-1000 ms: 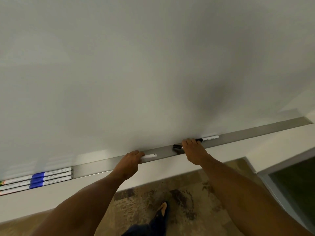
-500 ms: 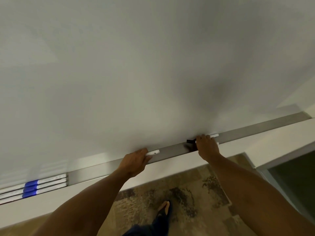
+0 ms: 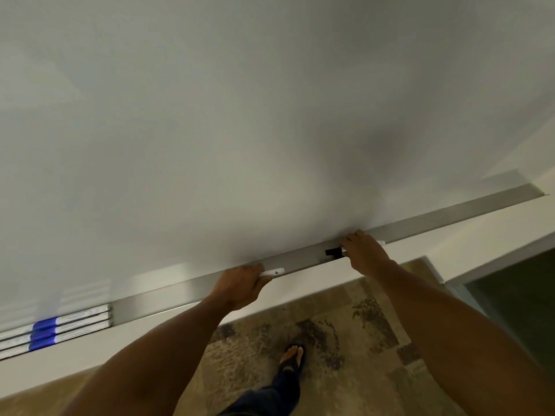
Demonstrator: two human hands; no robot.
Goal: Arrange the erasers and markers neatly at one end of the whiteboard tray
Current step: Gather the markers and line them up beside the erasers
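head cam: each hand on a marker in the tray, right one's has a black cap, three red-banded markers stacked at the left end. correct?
Not quite: the bands are blue, not red. The head view shows three blue-banded markers side by side at the tray's left end. The rest holds: left hand on a white marker, right hand on the black-capped marker.

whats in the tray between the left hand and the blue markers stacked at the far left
Nothing: in the head view the tray runs bare from the left hand, which grips a white marker, to the three blue-banded markers.
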